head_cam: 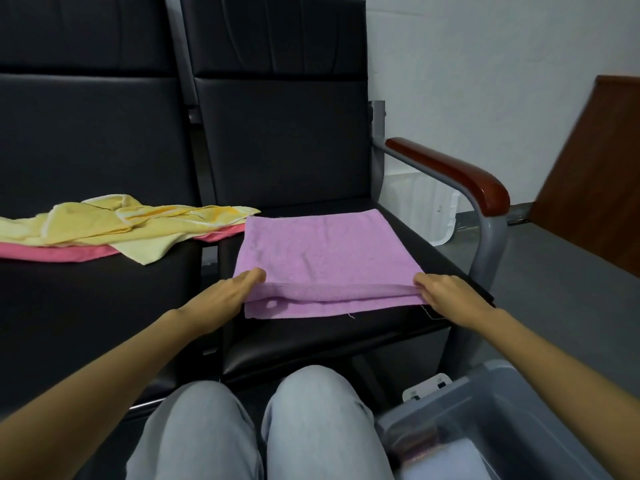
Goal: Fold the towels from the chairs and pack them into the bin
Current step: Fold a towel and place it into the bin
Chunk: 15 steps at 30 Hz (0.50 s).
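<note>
A purple towel [318, 251] lies folded in layers on the right black chair seat [346, 330]. My left hand [228, 292] grips its near left corner, and my right hand [450, 296] grips its near right corner, both holding the upper layer's edge. A crumpled yellow towel [114, 223] rests on a pink towel [59, 254] on the left chair seat. A clear plastic bin [502, 427] stands on the floor at the lower right, with folded cloth inside it.
The right chair has a grey metal frame and a red-brown armrest [457, 174]. A brown wooden board [595, 174] leans at the far right. A white container [426, 209] sits behind the chair. My knees in light jeans [256, 427] are at the bottom.
</note>
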Each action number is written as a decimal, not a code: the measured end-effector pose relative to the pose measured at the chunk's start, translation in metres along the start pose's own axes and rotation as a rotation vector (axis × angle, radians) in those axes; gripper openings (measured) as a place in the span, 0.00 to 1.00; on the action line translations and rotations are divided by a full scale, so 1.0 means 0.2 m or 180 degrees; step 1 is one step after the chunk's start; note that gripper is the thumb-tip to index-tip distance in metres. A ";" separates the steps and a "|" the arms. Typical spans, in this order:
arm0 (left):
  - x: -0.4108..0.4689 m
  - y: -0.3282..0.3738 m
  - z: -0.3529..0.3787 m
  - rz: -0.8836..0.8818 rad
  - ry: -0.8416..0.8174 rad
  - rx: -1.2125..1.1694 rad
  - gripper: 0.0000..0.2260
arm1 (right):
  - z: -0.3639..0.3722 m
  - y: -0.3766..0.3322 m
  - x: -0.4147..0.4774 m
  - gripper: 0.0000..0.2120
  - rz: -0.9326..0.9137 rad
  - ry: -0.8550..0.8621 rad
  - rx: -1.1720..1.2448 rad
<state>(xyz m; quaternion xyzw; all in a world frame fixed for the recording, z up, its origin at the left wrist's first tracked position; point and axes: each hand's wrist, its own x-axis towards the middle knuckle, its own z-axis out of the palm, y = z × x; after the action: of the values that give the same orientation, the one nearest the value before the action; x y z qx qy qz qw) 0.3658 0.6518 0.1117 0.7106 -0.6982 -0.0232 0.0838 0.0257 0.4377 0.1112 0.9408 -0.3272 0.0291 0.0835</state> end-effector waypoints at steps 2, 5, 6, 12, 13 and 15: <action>-0.01 -0.02 0.02 0.0548 0.0032 0.0612 0.12 | -0.01 0.00 -0.02 0.11 -0.0066 0.0078 -0.0152; -0.01 -0.05 0.06 0.0938 0.0207 0.1253 0.09 | -0.03 0.03 -0.05 0.28 -0.0410 0.0562 -0.0422; -0.01 -0.05 0.07 0.0911 0.0253 0.1330 0.10 | -0.01 0.05 -0.05 0.29 -0.0451 0.0674 -0.0531; 0.04 0.01 0.12 0.0938 0.0552 0.1735 0.08 | 0.05 0.03 -0.03 0.21 0.0365 0.0703 -0.0298; 0.04 0.02 0.12 0.0946 0.0584 0.1815 0.07 | 0.05 0.01 -0.02 0.18 0.0498 0.0739 -0.0248; 0.04 0.03 0.12 0.0862 0.0562 0.1880 0.13 | 0.03 -0.03 -0.02 0.07 0.0771 0.0803 -0.0067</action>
<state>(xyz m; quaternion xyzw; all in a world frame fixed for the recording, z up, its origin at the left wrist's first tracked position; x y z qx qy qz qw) 0.3574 0.6408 0.0894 0.6043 -0.7529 0.2530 -0.0633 0.0263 0.4434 0.1041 0.8824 -0.4254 0.1534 0.1296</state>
